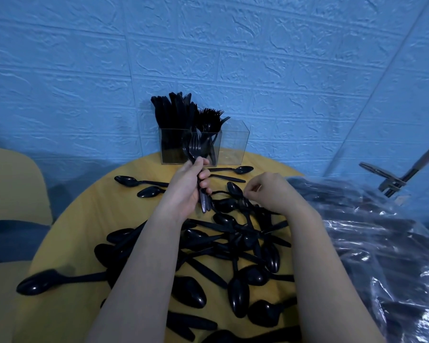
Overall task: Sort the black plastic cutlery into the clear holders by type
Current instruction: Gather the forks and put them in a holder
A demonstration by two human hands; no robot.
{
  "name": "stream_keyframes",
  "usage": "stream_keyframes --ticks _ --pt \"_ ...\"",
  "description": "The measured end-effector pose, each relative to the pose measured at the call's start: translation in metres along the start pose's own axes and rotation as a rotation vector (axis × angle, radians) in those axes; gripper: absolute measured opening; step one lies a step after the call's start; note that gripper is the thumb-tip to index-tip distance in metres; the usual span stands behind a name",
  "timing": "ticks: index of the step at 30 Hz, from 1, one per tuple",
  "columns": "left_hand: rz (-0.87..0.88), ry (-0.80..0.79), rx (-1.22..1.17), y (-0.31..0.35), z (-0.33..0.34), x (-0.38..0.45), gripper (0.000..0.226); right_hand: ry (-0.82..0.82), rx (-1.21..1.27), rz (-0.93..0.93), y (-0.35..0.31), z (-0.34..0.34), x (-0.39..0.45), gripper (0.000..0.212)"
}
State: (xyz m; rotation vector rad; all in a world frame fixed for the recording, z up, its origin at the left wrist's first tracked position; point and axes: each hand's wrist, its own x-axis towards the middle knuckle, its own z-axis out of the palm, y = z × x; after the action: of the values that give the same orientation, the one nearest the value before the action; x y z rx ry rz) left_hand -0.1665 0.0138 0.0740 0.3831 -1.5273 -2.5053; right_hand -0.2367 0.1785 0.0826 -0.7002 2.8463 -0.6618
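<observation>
My left hand (187,185) grips a bunch of black forks (193,148), tines up, just in front of the clear holders. My right hand (268,191) hovers with curled fingers over the pile of black cutlery (235,243), its fingertips pinching the thin curved handle of a piece (221,192) at the pile's far edge. Three clear holders stand at the table's far edge: the left one (170,147) is packed with knives, the middle one (214,144) holds forks, and the right one (233,144) looks empty.
The round yellow table (79,231) is strewn with spoons (128,181) and knives. A clear plastic bag (372,243) with more cutlery fills the right side. A yellow chair (13,184) stands to the left, a blue wall behind.
</observation>
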Motion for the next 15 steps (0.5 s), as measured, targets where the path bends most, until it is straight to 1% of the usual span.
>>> stream_keyframes --ticks 2,4,7,10,12,15 --pt "0.001 0.004 -0.006 0.001 0.0 0.0 0.023 0.085 0.036 -0.011 -0.001 -0.001 0.0 0.016" --pt "0.005 0.0 0.0 0.0 0.0 0.0 0.023 0.195 0.182 -0.012 -0.003 -0.004 -0.001 0.016" --pt "0.012 -0.032 0.036 -0.001 0.002 -0.002 0.02 0.404 0.426 -0.018 -0.007 -0.017 -0.003 0.011" --pt "0.014 -0.055 0.088 -0.001 0.005 -0.003 0.018 0.588 0.546 -0.076 -0.01 -0.031 -0.008 0.017" --pt "0.017 -0.065 0.099 0.0 0.007 -0.004 0.019 0.638 0.674 -0.127 -0.014 -0.038 -0.013 0.02" --pt "0.003 -0.121 0.141 0.003 0.011 -0.008 0.022 0.588 0.795 -0.219 -0.023 -0.041 -0.016 0.018"
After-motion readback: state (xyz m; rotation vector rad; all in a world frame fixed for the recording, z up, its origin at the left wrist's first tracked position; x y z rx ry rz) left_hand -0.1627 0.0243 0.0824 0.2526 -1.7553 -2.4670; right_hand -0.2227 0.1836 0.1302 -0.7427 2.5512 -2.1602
